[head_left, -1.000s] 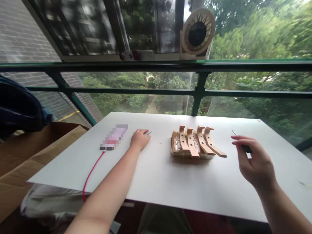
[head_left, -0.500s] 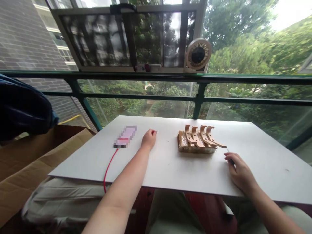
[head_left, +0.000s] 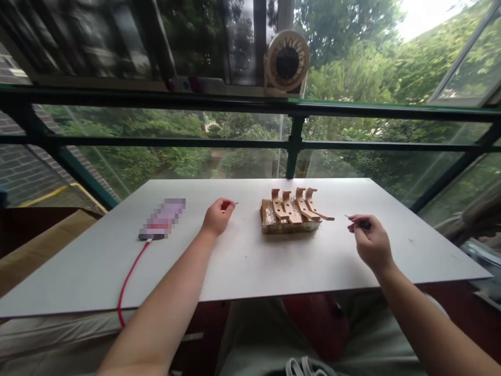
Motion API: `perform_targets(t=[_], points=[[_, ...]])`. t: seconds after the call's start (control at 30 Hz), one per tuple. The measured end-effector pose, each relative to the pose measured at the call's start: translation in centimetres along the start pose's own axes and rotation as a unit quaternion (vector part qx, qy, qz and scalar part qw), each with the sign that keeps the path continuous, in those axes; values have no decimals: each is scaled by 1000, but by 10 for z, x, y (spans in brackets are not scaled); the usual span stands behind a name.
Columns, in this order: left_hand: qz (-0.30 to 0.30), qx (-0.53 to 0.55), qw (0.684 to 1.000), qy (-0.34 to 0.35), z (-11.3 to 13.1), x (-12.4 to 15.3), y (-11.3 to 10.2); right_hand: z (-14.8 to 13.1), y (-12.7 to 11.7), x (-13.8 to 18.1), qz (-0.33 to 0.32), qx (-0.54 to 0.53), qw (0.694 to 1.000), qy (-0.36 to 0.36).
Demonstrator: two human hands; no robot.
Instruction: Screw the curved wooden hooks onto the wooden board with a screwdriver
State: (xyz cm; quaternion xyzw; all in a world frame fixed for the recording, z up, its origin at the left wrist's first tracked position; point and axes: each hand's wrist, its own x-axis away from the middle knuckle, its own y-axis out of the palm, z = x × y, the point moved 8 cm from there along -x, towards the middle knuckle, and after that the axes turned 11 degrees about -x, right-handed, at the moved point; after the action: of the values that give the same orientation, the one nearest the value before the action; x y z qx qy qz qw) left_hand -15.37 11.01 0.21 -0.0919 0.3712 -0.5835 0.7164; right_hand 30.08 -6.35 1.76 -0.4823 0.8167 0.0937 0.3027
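Note:
My left hand (head_left: 217,215) is closed in a pinch above the table, left of the block. A tiny dark screw (head_left: 236,203) pokes out past its fingertips. To the right of the block, my right hand (head_left: 373,243) is wrapped around a screwdriver (head_left: 365,224) with a black handle; its thin, pale shaft points left. Between the hands lies a brown block in clear wrapping (head_left: 289,228). Several curved wooden hooks (head_left: 293,213) with small holes rest across its top, their bent ends upward at the back. One hook's end juts past the block's right side.
A phone, blurred out (head_left: 162,219), lies on the white table (head_left: 250,277) at left, with a red cable (head_left: 127,282) running over the front edge. A cardboard box (head_left: 58,237) stands beyond the left edge. Behind are a green railing (head_left: 295,143) and a round fan (head_left: 287,61).
The view has swung to the right, so the table's things appear further left. My right hand has risen and moved forward with the screwdriver. My left hand keeps its pinch.

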Motion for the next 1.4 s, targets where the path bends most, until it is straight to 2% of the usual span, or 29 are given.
perform_targets(t=[0.13, 0.23, 0.37, 0.43, 0.57, 0.67, 0.9, 1.0, 1.2, 1.4], points=[[-19, 34, 999, 25, 28, 9, 9, -33, 6, -17, 21, -64, 998, -8], [-56, 55, 995, 53, 57, 17, 20, -61, 25, -34, -8, -107, 994, -24], [-99, 75, 982, 144, 105, 18, 31, -92, 72, -62, -109, -152, 982, -25], [-134, 64, 970, 193, 125, 13, 39, -107, 104, -75, -197, -168, 965, -33], [-215, 17, 936, 277, 147, 3, 58, -137, 151, -97, -244, -81, 960, -116], [-248, 11, 921, 299, 149, -3, 68, -152, 173, -106, -246, -9, 954, -170], [-291, 36, 907, 302, 147, 2, 84, -144, 187, -108, -276, 47, 949, -144], [-296, 63, 916, 262, 140, 4, 89, -135, 187, -107, -277, 49, 949, -142], [-318, 167, 926, 120, 119, 5, 99, -123, 190, -105, -293, 6, 944, -150], [-344, 189, 915, 94, 117, 3, 100, -120, 196, -101, -314, -43, 940, -128]])
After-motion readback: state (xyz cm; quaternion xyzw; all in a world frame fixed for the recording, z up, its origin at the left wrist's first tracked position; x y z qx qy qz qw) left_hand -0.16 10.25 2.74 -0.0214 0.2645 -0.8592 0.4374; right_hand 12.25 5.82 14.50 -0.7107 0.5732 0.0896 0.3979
